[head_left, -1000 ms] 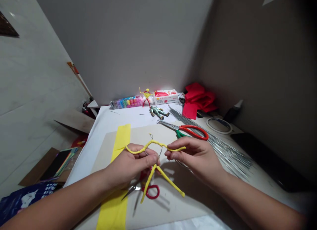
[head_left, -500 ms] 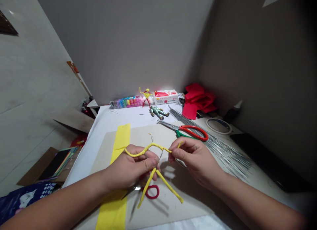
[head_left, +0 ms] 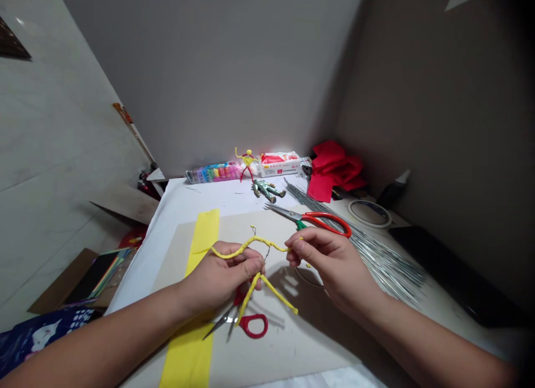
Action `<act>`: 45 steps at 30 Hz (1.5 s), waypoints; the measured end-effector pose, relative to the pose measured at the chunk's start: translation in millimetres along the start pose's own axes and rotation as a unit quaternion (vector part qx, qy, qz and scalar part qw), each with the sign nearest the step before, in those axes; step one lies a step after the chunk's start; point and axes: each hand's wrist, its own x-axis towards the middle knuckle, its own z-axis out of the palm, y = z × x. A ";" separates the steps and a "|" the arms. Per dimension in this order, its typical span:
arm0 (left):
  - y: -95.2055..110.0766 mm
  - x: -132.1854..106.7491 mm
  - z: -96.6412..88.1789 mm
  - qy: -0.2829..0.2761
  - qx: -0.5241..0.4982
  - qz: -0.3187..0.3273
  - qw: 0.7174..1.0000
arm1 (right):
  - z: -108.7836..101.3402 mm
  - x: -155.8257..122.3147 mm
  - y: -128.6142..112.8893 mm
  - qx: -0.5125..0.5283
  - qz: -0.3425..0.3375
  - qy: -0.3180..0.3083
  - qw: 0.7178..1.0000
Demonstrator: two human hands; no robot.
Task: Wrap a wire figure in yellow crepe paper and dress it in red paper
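Observation:
Between my hands is a wire figure (head_left: 256,240), its arms and legs wrapped in yellow paper strip, with bare twisted wire at the body and a small wire loop at the head. My left hand (head_left: 229,268) pinches its body between thumb and fingers. With thumb and fingertips, my right hand (head_left: 326,254) grips the end of the yellow-wrapped arm on the right. Below the figure, red-handled scissors (head_left: 254,325) lie on the grey board (head_left: 267,360), partly behind a yellow leg. A yellow paper strip (head_left: 188,349) runs along the board under my left forearm.
Large scissors (head_left: 328,221) with red and green handles lie beyond my right hand, beside a bundle of wires (head_left: 384,262). Farther back are a finished-looking yellow-red figure (head_left: 248,160), a silvery figure (head_left: 267,190), a clay pack (head_left: 217,171) and red paper (head_left: 336,168). A tape roll (head_left: 369,213) lies right.
The wire figure has risen slightly and tilted, its legs shifting up and left. My right fingers have closed farther over the arm's end, and more of the small scissors shows.

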 end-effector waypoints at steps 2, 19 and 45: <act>-0.8 -0.6 0.4 0.000 -0.010 -0.002 1.000 | 0.2 -0.7 -0.7 0.023 0.017 -0.008 1.000; -4.1 0.2 3.0 0.030 -0.023 -0.004 0.999 | 0.9 -1.9 -2.2 0.022 0.017 0.012 1.000; -7.1 -1.8 0.8 0.062 0.013 0.013 0.998 | -6.3 4.7 -3.0 0.166 0.179 -0.126 0.962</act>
